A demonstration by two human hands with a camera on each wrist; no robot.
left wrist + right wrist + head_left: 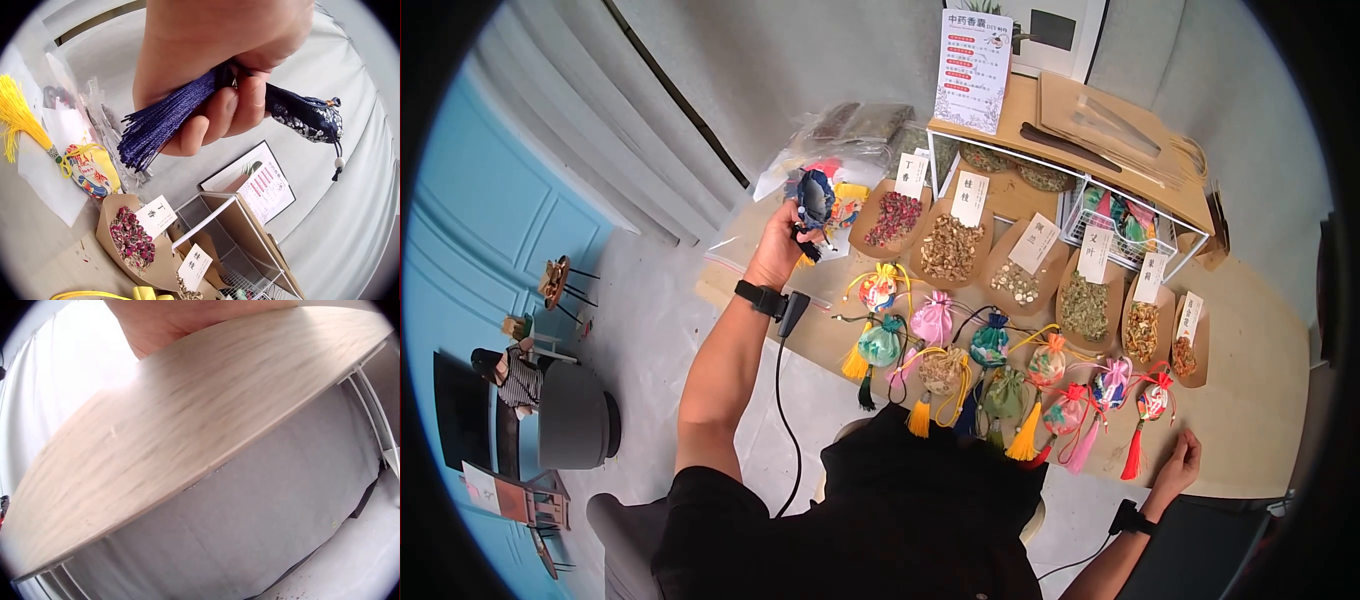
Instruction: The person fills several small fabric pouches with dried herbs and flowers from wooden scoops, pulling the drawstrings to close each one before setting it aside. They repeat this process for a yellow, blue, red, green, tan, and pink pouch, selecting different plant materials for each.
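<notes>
My left hand (777,243) is raised over the far left of the table and grips a dark blue floral sachet pouch (815,198). In the left wrist view the fingers (228,109) curl round the neck of the pouch (306,119), its navy tassel (169,119) hanging out on the other side. A cord with a white bead dangles from the pouch. Nearest to that hand lies a yellow patterned sachet (94,172) with a yellow tassel. At the table's front right edge my right hand (1180,465) rests with loosely curled fingers, holding nothing; the right wrist view shows only part of it (194,319).
Kraft trays of dried herbs with name cards, such as rosebuds (893,218), stand in an arc. Several tasselled sachets (945,370) lie along the front. Behind are a wooden shelf (1090,130) with a wire basket (1130,222), a printed sign (973,70) and plastic bags (860,125).
</notes>
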